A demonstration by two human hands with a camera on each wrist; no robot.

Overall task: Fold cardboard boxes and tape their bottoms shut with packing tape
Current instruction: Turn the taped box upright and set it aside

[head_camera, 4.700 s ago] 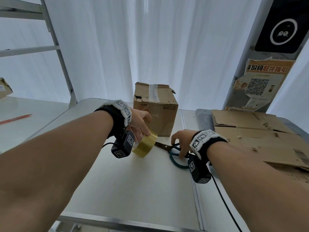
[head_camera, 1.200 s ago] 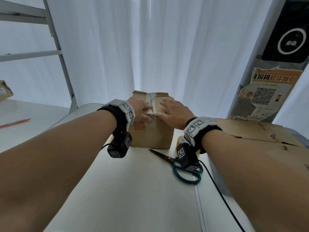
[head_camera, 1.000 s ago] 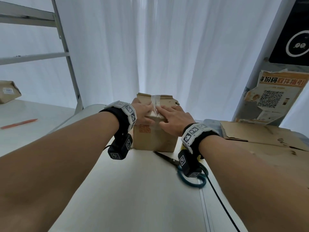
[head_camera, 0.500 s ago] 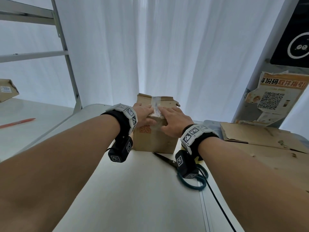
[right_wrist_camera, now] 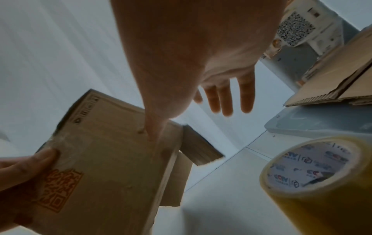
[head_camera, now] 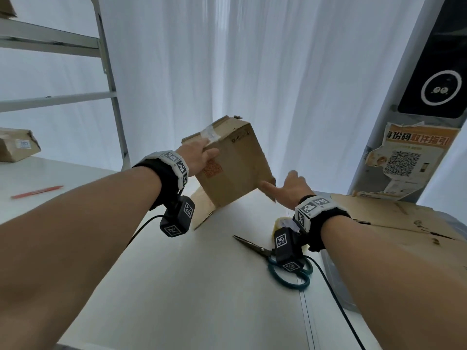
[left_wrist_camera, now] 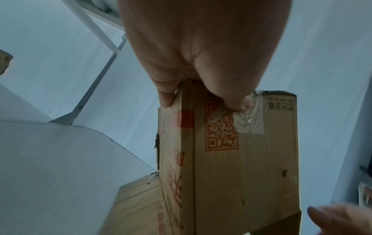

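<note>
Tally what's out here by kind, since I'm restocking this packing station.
Folded cardboard boxes: 2, the taped box in the left hand and the shelf box
Flat cardboard stacks: 1
Tape rolls: 1
Scissors: 1
Red pens: 1
Total: 6

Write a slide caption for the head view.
Left hand lifts a taped cardboard box while the open right hand reaches for it above scissors.

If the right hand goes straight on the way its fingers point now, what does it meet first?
Probably the cardboard box that the left hand holds tilted above the table. The right hand is open, its thumb close to the box's lower edge. The other fingers may pass beside it toward the curtain; depth is unclear.
</note>
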